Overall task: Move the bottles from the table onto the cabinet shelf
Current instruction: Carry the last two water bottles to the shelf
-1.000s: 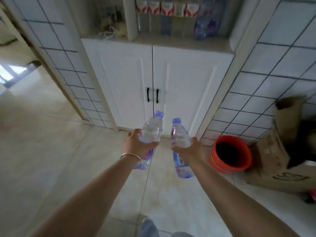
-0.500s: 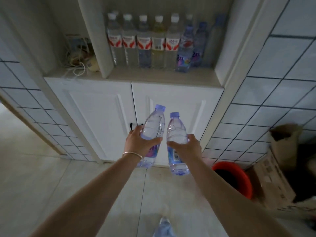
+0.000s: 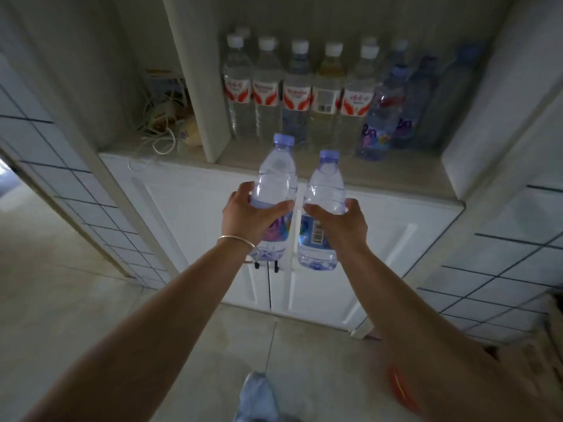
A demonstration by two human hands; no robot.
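My left hand (image 3: 248, 214) grips a clear water bottle with a blue cap (image 3: 275, 175) around its middle. My right hand (image 3: 341, 222) grips a second blue-capped bottle (image 3: 325, 181) the same way. Both bottles are upright, side by side, held in front of the white cabinet and just below the front edge of the cabinet shelf (image 3: 396, 178). On the shelf stands a row of several bottles with white caps and red labels (image 3: 297, 92), and blue-tinted bottles (image 3: 382, 117) to their right.
A vertical divider (image 3: 201, 86) splits the shelf; cables (image 3: 161, 129) lie in the left compartment. Two white cabinet doors (image 3: 213, 239) with black handles are below. Tiled walls flank the cabinet. An orange bucket (image 3: 400, 388) sits low right, mostly behind my right arm.
I have come closer to the cabinet and both hands have raised the bottles toward the shelf edge. The shelf now fills the upper view; the bucket has slid to the lower right.
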